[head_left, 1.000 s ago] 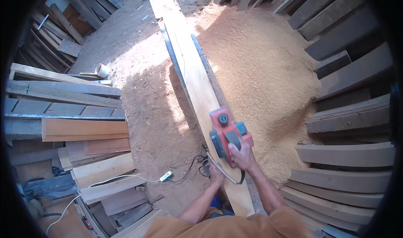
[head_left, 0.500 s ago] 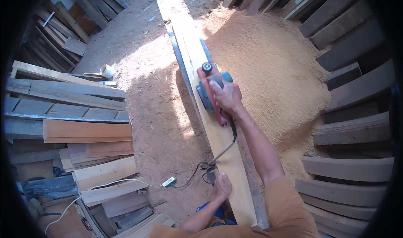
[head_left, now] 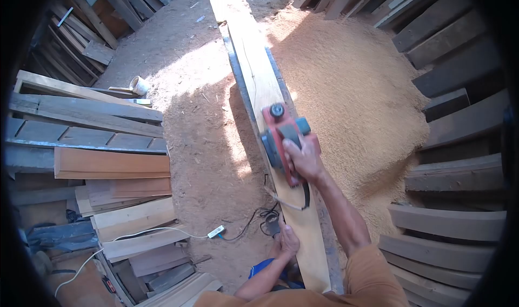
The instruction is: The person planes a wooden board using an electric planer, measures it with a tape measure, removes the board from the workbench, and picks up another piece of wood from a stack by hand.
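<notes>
A long pale wooden board (head_left: 254, 74) runs away from my body on a narrow support. On its top face rests a red and dark-green electric planer (head_left: 285, 142) with a black front knob. My right hand (head_left: 304, 158) is wrapped round the planer's rear handle. The planer's cord (head_left: 307, 199) loops from its back end across the board to the left. Near the close end, my left hand (head_left: 288, 241) grips the board's left edge, thumb on the side facing up; its other fingers are mostly hidden.
A big heap of sawdust (head_left: 351, 90) lies right of the board. Wooden planks (head_left: 113, 162) are stacked at left, and more timbers (head_left: 448, 220) line the right. A white power strip (head_left: 216, 232) with its cable lies on the dirt floor. A white bucket (head_left: 139, 85) lies farther back.
My right hand has drawn the planer back along the board toward my body. The cord has shifted closer with it. My left hand stays at nearly the same spot on the edge.
</notes>
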### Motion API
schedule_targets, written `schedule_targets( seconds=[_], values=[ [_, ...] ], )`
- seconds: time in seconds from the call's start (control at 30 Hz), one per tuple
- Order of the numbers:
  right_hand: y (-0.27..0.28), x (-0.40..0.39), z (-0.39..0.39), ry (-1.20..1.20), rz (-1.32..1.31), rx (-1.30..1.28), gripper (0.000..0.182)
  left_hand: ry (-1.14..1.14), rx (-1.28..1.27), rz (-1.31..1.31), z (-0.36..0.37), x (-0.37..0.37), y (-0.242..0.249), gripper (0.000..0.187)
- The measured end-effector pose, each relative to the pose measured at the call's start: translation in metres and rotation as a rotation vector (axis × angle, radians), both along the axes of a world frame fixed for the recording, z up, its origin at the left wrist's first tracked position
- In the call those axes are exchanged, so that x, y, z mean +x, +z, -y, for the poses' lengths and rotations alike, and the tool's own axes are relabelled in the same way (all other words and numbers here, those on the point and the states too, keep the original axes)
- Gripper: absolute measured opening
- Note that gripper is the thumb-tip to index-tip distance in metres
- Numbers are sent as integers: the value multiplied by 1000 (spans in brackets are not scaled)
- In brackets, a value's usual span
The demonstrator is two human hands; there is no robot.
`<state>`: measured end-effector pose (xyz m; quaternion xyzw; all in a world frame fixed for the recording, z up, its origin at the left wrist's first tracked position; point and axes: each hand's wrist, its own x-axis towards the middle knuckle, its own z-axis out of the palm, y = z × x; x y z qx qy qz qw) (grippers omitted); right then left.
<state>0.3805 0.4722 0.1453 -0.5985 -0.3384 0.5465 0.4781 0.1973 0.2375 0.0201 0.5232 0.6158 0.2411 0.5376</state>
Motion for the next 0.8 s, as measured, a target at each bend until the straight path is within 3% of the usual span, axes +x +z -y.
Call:
schedule_targets(
  seconds=[0.1,0.23,0.37,0.47,0.5,0.53,0.57,0.67,0.8],
  values=[
    [3,-21,116,47,57,-31,31,-10,18,20,13,-8,-17,61],
    [-1,-37,146,11,284,39,46,-11,36,41,28,-11,-43,65],
    [9,-25,54,53,311,-71,62,15,76,76,25,-4,-44,69],
    [33,-5,-87,107,368,-31,81,47,148,111,-2,9,-8,72],
    [33,-5,-123,19,389,-13,49,49,141,110,-4,9,-7,71],
    [8,-1,-164,-88,443,105,49,48,135,108,-4,10,-6,71],
    [13,6,-191,-36,358,63,51,42,140,86,-4,10,-7,70],
    [7,17,-226,-32,353,29,51,38,141,56,-3,11,-9,68],
    [-4,11,-174,-68,252,93,47,58,123,35,1,13,-15,66]
  ],
)
